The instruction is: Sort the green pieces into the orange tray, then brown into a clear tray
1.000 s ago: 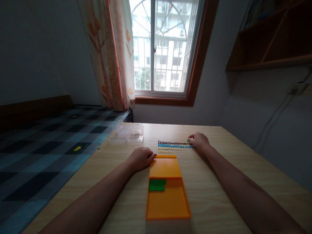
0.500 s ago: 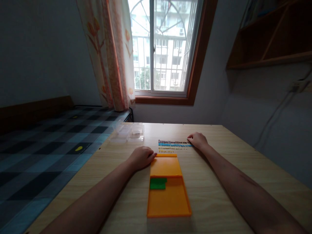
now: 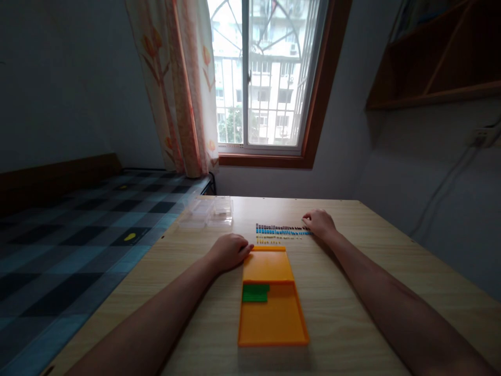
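My left hand (image 3: 230,251) rests on the table with its fingers curled in and pressed together, the tips at the far left corner of an open orange plastic case (image 3: 274,324). Several green strips (image 3: 255,293) lie side by side in the case's near half, at its upper left. Beyond the case, small pieces stand in rows: a dark row (image 3: 270,227), a blue row (image 3: 270,232) and pale yellow ones (image 3: 266,239). Over the right end of these rows is my right hand (image 3: 320,223), fingers closed in a pinch. Whatever they hold is too small to make out.
Clear plastic boxes (image 3: 209,213) stand at the table's far left. The wooden table (image 3: 352,250) borders a bed with a checked cover (image 3: 97,230) on the left. A window (image 3: 270,78) and a curtain (image 3: 176,94) are behind; a wall shelf (image 3: 434,99) hangs on the right.
The whole view has shifted slightly. My right hand's fingertips have lifted a little from the end of the dark row. My left hand stays at the case's corner.
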The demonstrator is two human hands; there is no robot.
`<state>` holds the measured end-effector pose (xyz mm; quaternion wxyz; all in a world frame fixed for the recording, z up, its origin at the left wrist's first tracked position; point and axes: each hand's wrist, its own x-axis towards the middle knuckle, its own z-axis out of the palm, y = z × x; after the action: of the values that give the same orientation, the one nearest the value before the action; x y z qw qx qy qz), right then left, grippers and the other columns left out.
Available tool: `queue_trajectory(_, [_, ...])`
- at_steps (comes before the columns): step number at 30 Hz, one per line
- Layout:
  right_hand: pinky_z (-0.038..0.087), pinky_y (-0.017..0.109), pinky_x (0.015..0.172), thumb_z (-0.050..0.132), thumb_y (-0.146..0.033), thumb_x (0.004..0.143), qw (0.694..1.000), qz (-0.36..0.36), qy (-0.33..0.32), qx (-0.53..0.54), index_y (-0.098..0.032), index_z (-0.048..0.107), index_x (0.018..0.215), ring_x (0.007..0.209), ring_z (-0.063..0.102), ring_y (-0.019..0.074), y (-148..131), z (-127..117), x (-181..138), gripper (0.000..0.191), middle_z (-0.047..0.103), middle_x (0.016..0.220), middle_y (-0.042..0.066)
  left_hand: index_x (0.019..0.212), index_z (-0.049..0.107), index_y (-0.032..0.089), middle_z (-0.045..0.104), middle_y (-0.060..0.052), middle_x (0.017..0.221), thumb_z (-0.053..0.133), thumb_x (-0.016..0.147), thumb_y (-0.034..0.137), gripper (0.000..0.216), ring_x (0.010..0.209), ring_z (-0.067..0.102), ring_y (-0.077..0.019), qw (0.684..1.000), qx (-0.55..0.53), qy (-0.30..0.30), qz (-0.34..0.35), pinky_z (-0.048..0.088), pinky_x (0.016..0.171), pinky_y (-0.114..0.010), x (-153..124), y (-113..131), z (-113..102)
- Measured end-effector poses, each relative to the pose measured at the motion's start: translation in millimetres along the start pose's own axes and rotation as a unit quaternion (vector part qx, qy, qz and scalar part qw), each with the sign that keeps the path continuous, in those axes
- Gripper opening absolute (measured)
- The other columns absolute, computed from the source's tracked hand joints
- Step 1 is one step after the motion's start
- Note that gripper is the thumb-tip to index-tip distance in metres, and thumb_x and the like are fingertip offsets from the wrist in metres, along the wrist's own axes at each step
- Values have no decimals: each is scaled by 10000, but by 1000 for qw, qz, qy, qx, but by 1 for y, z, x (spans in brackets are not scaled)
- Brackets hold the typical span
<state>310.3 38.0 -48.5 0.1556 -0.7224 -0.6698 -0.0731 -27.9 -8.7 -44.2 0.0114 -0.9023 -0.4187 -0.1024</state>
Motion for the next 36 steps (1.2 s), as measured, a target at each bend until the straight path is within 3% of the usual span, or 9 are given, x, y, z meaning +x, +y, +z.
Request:
queue_trajectory(8, [429, 311, 886, 596, -289, 924, 993, -75, 72, 47, -215, 799, 993, 915, 611, 211, -25, -63, -23, 226, 731, 955, 71, 678, 699, 200, 703, -66, 737, 412, 974, 403, 459, 686, 603, -176, 1000, 4, 2, 5, 339, 617, -287, 0, -1, 1])
queue_trajectory(11, [427, 306, 860, 626, -331, 923, 982, -147, 79, 83, -246, 796, 958, 906, 596, 200, -46, -90, -61, 193, 714, 921, 49, 675, 693, 199, 708, -65, 742, 417, 971, 399, 452, 690, 604, -175, 1000, 1, 8, 7, 335, 613, -289, 0, -1, 1])
queue_trajectory(14, [425, 334, 794, 624, -291, 926, 942, -285, 70, 166, -242, 782, 891, 860, 571, 210, -67, -103, -116, 169, 689, 857, 55, 676, 691, 197, 712, -64, 751, 427, 966, 403, 442, 701, 608, -174, 1000, -3, 9, 4, 336, 614, -286, 0, 0, 1])
queue_trajectory(17, [411, 332, 767, 624, -242, 922, 915, -353, -7, 195, -247, 755, 827, 825, 545, 196, -85, -100, -167, 161, 666, 830, 38, 668, 686, 193, 712, -69, 749, 437, 962, 412, 444, 693, 608, -174, 1000, -6, 13, 4, 336, 615, -287, 0, 1, 1])
queue_trajectory(20, [404, 326, 755, 654, -214, 898, 907, -361, -77, 206, -246, 745, 804, 817, 547, 186, -94, -84, -196, 135, 663, 825, 30, 654, 683, 191, 706, -74, 734, 442, 961, 411, 449, 678, 607, -179, 1000, -9, 16, 3, 338, 610, -293, 0, 1, 1])
queue_trajectory(24, [416, 317, 757, 674, -173, 870, 906, -338, -121, 222, -250, 762, 806, 841, 559, 190, -93, -63, -197, 134, 670, 846, 32, 661, 694, 190, 704, -78, 733, 438, 961, 414, 454, 665, 606, -181, 1000, -10, 18, 0, 341, 603, -295, 0, 1, 3])
queue_trajectory(30, [445, 349, 826, 600, -158, 903, 900, -316, -105, 282, -253, 780, 962, 900, 561, 204, -77, -58, -188, 211, 672, 906, 56, 671, 702, 190, 711, -81, 740, 420, 964, 421, 468, 657, 602, -180, 1000, -2, 14, 4, 327, 586, -296, 1, 1, 3])
queue_trajectory(36, [442, 381, 865, 573, 5, 697, 888, -357, -120, 265, -303, 787, 950, 928, 533, 214, -77, -63, -195, 452, 638, 936, 42, 698, 721, 189, 712, -85, 739, 420, 954, 423, 460, 683, 607, -185, 1000, -5, 2, -4, 366, 618, -293, 1, 4, -1])
